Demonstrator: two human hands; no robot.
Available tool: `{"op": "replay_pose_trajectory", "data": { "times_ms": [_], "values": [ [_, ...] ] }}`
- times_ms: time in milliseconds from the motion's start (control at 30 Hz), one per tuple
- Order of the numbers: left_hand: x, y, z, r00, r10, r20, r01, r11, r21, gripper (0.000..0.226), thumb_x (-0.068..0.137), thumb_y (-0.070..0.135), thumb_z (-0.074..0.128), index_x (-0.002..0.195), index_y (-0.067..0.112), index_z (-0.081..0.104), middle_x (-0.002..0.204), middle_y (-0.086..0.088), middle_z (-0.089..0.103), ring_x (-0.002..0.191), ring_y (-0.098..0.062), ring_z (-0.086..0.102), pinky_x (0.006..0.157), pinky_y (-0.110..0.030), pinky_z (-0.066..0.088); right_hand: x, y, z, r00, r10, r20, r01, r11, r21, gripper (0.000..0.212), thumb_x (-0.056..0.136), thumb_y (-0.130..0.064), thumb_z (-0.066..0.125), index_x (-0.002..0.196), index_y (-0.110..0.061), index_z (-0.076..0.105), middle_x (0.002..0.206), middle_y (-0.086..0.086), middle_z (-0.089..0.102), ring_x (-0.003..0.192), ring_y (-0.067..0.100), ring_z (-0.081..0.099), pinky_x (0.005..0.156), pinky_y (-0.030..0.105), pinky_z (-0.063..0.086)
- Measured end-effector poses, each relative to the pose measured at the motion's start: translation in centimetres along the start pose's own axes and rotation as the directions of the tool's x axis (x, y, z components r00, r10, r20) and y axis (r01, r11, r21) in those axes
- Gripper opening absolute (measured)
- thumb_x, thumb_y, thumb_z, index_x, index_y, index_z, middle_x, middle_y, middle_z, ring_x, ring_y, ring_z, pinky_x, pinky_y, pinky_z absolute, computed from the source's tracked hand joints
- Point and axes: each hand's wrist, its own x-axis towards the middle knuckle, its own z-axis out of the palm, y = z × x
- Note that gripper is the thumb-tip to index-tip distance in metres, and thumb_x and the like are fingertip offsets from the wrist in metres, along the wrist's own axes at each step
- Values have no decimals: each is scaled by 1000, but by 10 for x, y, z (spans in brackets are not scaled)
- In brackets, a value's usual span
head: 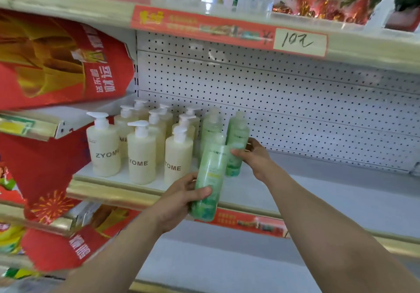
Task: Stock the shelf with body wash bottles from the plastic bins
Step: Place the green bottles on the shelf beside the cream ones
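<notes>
My left hand (181, 198) grips a green body wash bottle (211, 174) near its base, tilted, in front of the shelf edge (109, 192). My right hand (254, 156) holds a second green bottle (237, 140) standing on the white shelf, fingers wrapped round its middle. A third, paler green bottle (211, 126) stands behind them against the pegboard. To the left, several cream pump bottles marked ZYOME (142, 156) fill the shelf in rows.
White shelf surface (329, 183) stretches right of the green bottles, backed by a perforated panel (295, 101). Red gift boxes (56, 60) crowd the left side. A red price strip reading 10 (297, 42) hangs on the shelf above. A lower shelf (227, 258) lies beneath.
</notes>
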Motion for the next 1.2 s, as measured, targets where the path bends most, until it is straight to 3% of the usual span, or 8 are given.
{"op": "replay_pose_trajectory", "data": {
  "times_ms": [100,267,533,700,867,967,1033,1200],
  "values": [
    [10,2,13,1000,27,-1,-27,1000,1,59,78,14,73,132,5,52,128,-21,63,120,-37,60,106,-52,44,3,2,-2,999,-26,27,27,999,-28,62,73,-12,86,127,-13,55,112,7,70,103,24,68,95,42,55],
    [25,6,29,999,23,29,-23,1000,1,61,78,14,74,134,8,52,130,-22,61,121,-38,59,106,-57,43,4,4,-1,998,-63,8,63,995,-80,49,80,-6,79,123,-17,56,103,1,70,86,11,68,65,17,53],
    [42,8,44,999,15,35,-15,1000,-16,64,76,14,77,134,8,53,131,-22,60,121,-36,59,105,-55,44,1,-2,-2,1000,-24,-6,22,975,-219,46,82,-14,75,122,-26,55,100,-2,72,89,14,68,70,26,53],
    [46,10,53,998,35,43,-34,999,-32,65,75,15,78,134,9,53,129,-19,63,119,-33,61,101,-49,49,-1,-5,-4,999,-4,39,15,962,-271,47,86,-18,73,128,-20,51,107,-2,68,97,15,66,86,32,54],
    [53,21,67,998,63,11,-63,998,1,62,71,16,78,128,9,57,123,-17,66,113,-31,65,96,-45,52,-12,-33,-33,1000,-22,-19,23,999,22,64,77,-35,77,133,-13,57,125,3,67,118,20,63,99,36,51],
    [60,29,81,996,89,-11,-88,995,36,61,71,17,81,127,9,58,118,-16,69,108,-29,67,93,-45,54,-39,-71,-48,993,-88,74,75,984,160,45,89,-46,66,116,-10,68,106,4,74,102,20,69,90,35,54],
    [64,33,92,993,113,-30,-111,992,65,59,72,19,83,124,10,59,116,-15,70,105,-28,68,91,-46,55,-58,-91,-52,976,-136,169,111,983,148,60,87,-57,62,120,-8,67,108,9,73,98,20,70,90,37,55],
    [71,39,115,983,170,-66,-159,977,145,60,69,28,81,123,15,59,114,-7,71,105,-23,69,93,-47,54,-80,-105,-59,966,-197,168,194,980,36,49,86,-28,76,128,-12,58,118,11,71,106,25,70,92,37,56]
  ]
}}
